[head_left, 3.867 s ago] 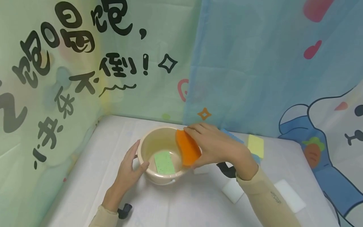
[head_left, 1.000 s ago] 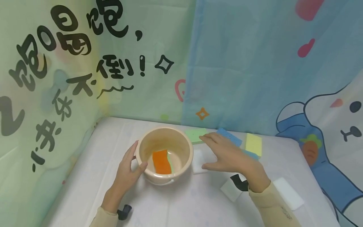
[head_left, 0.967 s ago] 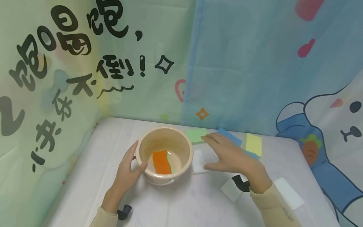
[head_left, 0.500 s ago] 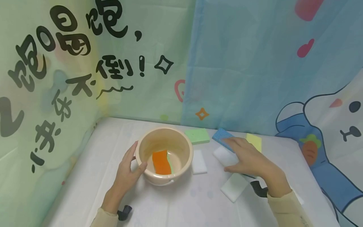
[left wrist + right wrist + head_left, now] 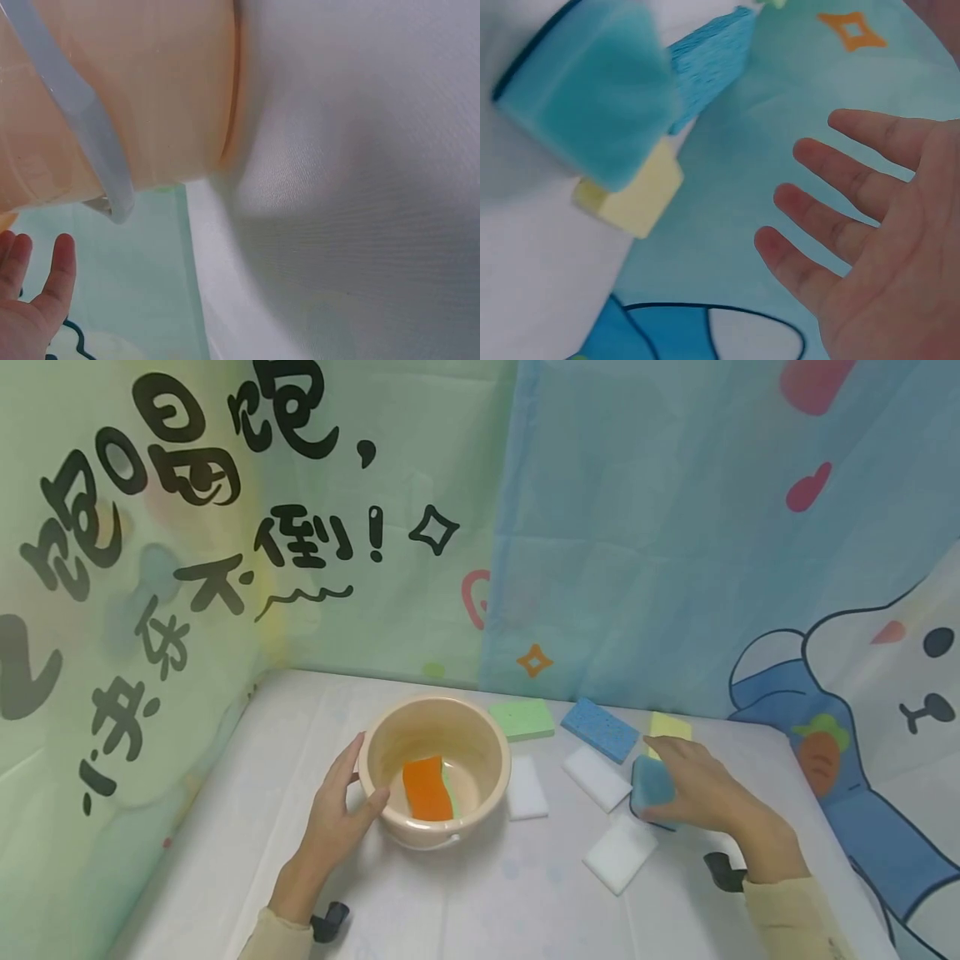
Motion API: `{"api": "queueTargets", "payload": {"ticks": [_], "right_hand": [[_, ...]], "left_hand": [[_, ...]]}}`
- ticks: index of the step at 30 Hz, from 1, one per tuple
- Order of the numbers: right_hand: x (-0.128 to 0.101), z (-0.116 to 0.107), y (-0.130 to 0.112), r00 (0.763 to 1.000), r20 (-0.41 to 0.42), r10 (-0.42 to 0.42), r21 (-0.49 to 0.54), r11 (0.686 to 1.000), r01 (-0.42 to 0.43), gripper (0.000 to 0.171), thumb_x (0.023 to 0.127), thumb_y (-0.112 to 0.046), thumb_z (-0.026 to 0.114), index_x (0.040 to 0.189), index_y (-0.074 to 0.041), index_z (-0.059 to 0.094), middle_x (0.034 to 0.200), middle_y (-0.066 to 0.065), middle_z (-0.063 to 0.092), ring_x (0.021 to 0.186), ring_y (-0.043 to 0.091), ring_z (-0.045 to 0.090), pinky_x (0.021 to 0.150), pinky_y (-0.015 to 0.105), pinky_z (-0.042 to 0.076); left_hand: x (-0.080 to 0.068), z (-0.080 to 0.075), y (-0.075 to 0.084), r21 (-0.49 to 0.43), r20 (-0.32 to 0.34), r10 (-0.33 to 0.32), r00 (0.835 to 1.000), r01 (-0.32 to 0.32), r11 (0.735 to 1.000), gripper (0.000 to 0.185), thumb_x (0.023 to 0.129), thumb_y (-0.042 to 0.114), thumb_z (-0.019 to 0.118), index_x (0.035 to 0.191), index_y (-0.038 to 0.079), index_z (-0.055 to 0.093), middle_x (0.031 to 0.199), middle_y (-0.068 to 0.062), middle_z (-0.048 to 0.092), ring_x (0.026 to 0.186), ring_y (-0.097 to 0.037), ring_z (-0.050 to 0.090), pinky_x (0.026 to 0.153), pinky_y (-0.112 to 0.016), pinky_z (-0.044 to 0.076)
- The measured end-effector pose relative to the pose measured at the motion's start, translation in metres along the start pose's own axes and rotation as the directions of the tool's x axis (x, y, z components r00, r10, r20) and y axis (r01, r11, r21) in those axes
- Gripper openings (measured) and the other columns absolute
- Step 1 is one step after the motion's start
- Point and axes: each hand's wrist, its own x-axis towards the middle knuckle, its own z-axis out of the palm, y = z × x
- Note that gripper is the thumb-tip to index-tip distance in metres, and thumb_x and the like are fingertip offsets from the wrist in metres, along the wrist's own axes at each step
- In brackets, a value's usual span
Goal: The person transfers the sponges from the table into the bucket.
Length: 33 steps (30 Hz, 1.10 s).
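My left hand (image 5: 333,806) rests against the left side of a cream bucket (image 5: 480,802), its fingers fairly straight at the rim; the left wrist view shows the bucket wall (image 5: 150,97) beside its spread fingers. Inside the bucket lie an orange sponge (image 5: 427,789) and, partly covered by it, a light green one. My right hand (image 5: 701,793) hovers with spread fingers at a teal sponge (image 5: 651,783), partly hiding it. In the right wrist view the teal sponge (image 5: 592,97) shows a dark underside edge, and the fingers appear apart from it.
Around the right hand on the white-covered table (image 5: 517,902) lie a blue sponge (image 5: 600,729), a yellow sponge (image 5: 670,727), a green sponge (image 5: 522,719) and several white sponges (image 5: 621,853). A printed cloth (image 5: 637,527) hangs behind the table.
The orange sponge went from my right hand into the bucket. The right hand then moved right, past the green and blue sponges, to the teal sponge. The left hand stayed at the bucket.
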Motion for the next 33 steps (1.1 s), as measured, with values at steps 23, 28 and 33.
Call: {"api": "queueTargets", "payload": {"ticks": [23,28,33], "right_hand": [[0.008,0.036,0.041,0.971,0.138,0.193,-0.054,0.981,-0.187,0.116,0.067,-0.045,0.09,0.147,0.014,0.029,0.143,0.042,0.031,0.126,0.061,0.032,0.095,0.077,0.037],[0.01,0.039,0.041,0.969,0.142,0.204,-0.065,0.978,-0.196,0.116,0.066,-0.046,0.09,0.146,0.014,0.029,0.142,0.041,0.032,0.125,0.061,0.033,0.095,0.075,0.038],[0.011,0.041,0.045,0.969,0.145,0.202,-0.063,0.979,-0.194,0.117,0.066,-0.047,0.09,0.146,0.014,0.029,0.142,0.041,0.033,0.125,0.061,0.034,0.094,0.075,0.039]], "left_hand": [[0.0,0.0,0.001,0.0,-0.002,0.004,1.0,-0.004,1.0,0.076,0.09,0.022,0.065,0.156,0.006,0.032,0.157,-0.009,0.037,0.141,-0.026,0.038,0.099,-0.052,0.05],[0.0,0.0,0.0,0.005,0.0,0.002,1.0,-0.002,1.0,0.076,0.09,0.019,0.066,0.157,0.008,0.032,0.157,-0.008,0.037,0.141,-0.025,0.038,0.099,-0.047,0.05],[0.0,0.0,0.001,0.009,0.001,-0.012,1.0,0.012,1.0,0.077,0.088,0.016,0.067,0.157,0.008,0.032,0.157,-0.008,0.038,0.141,-0.025,0.039,0.1,-0.048,0.05]]}}
